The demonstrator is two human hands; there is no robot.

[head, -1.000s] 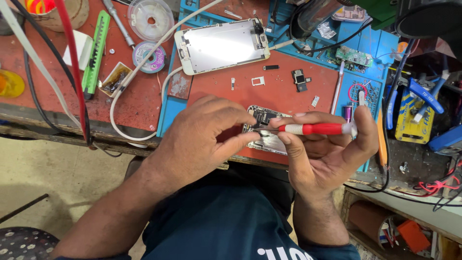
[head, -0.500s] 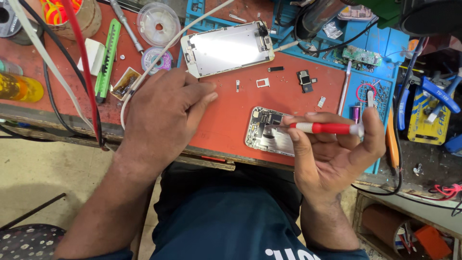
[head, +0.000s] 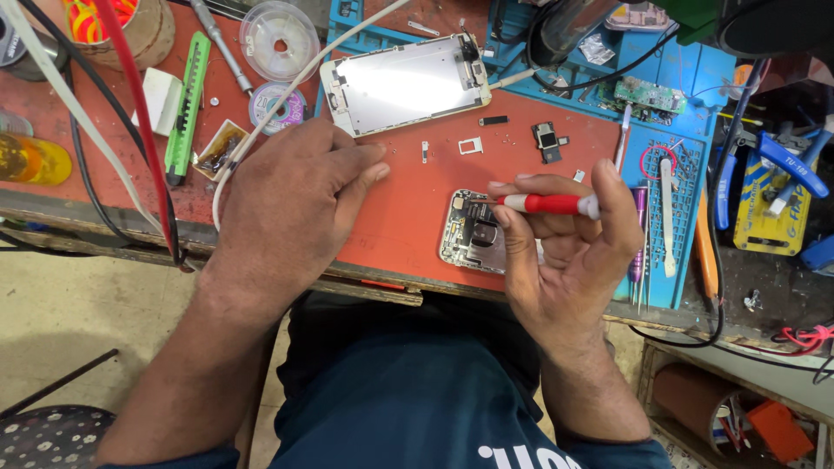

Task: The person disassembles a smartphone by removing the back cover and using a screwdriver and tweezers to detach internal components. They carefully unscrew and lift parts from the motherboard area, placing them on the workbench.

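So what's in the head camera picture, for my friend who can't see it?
A person's right hand holds a red-handled screwdriver over an opened phone body on a red work mat. Their left hand rests flat on the mat, near the detached phone screen.

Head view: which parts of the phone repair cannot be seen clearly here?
- Screwdriver tip: too small to tell which screw it meets.
- Opened phone: its right side is hidden by the right hand.
- Under the left hand: hidden by the palm.
- Loose screws on the mat: too small.
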